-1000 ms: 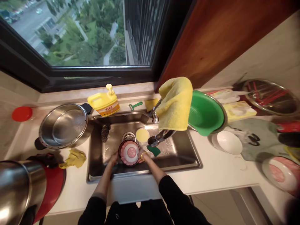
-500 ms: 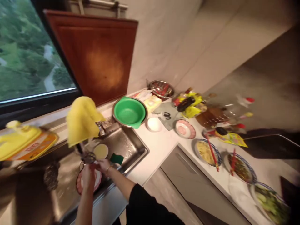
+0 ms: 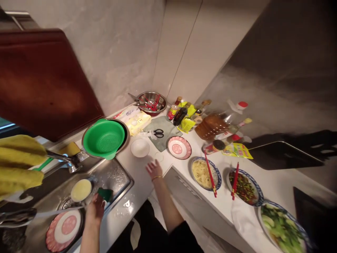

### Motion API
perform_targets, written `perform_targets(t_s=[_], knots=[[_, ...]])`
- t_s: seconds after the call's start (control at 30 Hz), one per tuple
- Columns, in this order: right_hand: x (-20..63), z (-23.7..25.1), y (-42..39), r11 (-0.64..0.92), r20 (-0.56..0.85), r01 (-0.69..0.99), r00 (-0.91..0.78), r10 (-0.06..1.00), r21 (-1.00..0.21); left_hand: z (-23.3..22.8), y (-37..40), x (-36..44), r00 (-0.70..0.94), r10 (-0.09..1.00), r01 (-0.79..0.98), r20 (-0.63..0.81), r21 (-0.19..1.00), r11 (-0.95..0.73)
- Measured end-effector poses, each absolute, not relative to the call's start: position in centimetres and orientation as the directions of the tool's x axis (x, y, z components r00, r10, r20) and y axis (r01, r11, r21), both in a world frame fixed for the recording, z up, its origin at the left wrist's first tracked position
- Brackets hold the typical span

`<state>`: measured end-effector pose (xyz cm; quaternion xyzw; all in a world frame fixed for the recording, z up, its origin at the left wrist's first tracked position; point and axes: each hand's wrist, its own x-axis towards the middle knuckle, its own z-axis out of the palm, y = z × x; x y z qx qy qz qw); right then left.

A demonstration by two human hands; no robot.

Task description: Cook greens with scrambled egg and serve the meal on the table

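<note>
My left hand (image 3: 96, 208) is over the sink's (image 3: 123, 172) near edge, its fingers closed at a dark green scouring pad (image 3: 105, 194); the fingertips are partly hidden. My right hand (image 3: 154, 170) hangs above the counter edge with fingers apart and nothing in them. Just beyond it stands a small white bowl (image 3: 140, 148), and farther right a pink-rimmed dish (image 3: 179, 147). Inside the sink lie a pale yellow round dish (image 3: 81, 190) and a pink-and-white plate (image 3: 64, 226), left of my left hand.
A green colander (image 3: 104, 138) sits in a metal basin behind the sink. Scissors (image 3: 158, 133) lie on a grey cloth. Along the right counter are noodles (image 3: 201, 172), a stir-fry dish (image 3: 244, 188) and greens (image 3: 283, 226). A yellow cloth (image 3: 21, 161) hangs by the faucet (image 3: 75, 165).
My view has swung right. My hands, together under the faucet before, have parted: the left has moved to the green scouring pad, the right out over the counter edge, opened.
</note>
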<state>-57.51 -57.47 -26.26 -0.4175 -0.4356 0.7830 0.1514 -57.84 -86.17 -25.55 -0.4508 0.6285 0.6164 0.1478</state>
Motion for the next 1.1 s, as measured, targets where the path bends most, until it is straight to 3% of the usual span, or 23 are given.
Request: perform_targets(t_s=[0.13,0.3,0.43,0.53,0.6,0.63,0.7,0.77,0.83,0.93,1.03,1.1], knots=[[-56.7,-27.1,-45.6,-0.696,-0.655,0.034,-0.375,0.656,-0.717,-24.4,-81.7,-57.9,-0.553,-0.344,-0.703,-0.759,0.647,-0.295],[-56.8,-26.8,-42.7,-0.723,-0.7,-0.032,-0.223,0.678,-0.69,-22.4,-80.1,-57.5,-0.597,-0.304,-0.624,-0.742,0.668,-0.405],[-53.6,-24.9,-46.2,-0.696,-0.668,-0.02,-0.263,0.696,-0.718,-21.8,-80.0,-56.7,-0.642,-0.305,-0.575,-0.703,0.705,-0.414],[-50.4,-23.2,-50.6,-0.652,-0.608,0.068,-0.445,0.658,-0.755,-21.2,-80.2,-55.8,-0.767,-0.322,-0.499,-0.555,0.831,-0.245],[-49.3,-22.4,-54.1,-0.604,-0.585,0.193,-0.585,0.562,-0.773,-20.1,-80.7,-55.0,-0.898,-0.296,-0.348,-0.326,0.937,0.024],[-49.2,-22.2,-56.0,-0.575,-0.589,0.269,-0.642,0.49,-0.772,-19.3,-81.1,-54.5,-0.954,-0.221,-0.24,-0.201,0.957,0.166],[-50.1,-22.2,-60.1,-0.501,-0.622,0.434,-0.72,0.308,-0.749,-17.8,-82.1,-53.6,-0.996,0.079,-0.012,-0.044,0.93,0.367],[-52.1,-22.5,-64.7,-0.347,-0.639,0.575,-0.763,0.1,-0.741,-16.9,-83.8,-53.0,-0.918,0.394,0.142,-0.054,0.881,0.452],[-54.5,-23.1,-69.5,-0.112,-0.63,0.636,-0.772,-0.085,-0.764,-17.3,-86.8,-52.8,-0.824,0.546,0.21,-0.148,0.817,0.537],[-58.0,-23.9,-76.1,0.141,-0.616,0.601,-0.748,-0.249,-0.787,-20.1,-93.8,-53.6,-0.817,0.504,0.257,-0.28,0.605,0.754],[-60.9,-24.6,-82.1,0.24,-0.623,0.575,-0.703,-0.345,-0.782,-23.6,-101.3,-55.3,-0.885,0.337,0.236,-0.323,0.311,0.92],[-62.4,-25.0,-85.9,0.307,-0.63,0.55,-0.673,-0.388,-0.777,-25.4,-104.6,-56.7,-0.949,0.18,0.143,-0.258,0.156,0.977]])
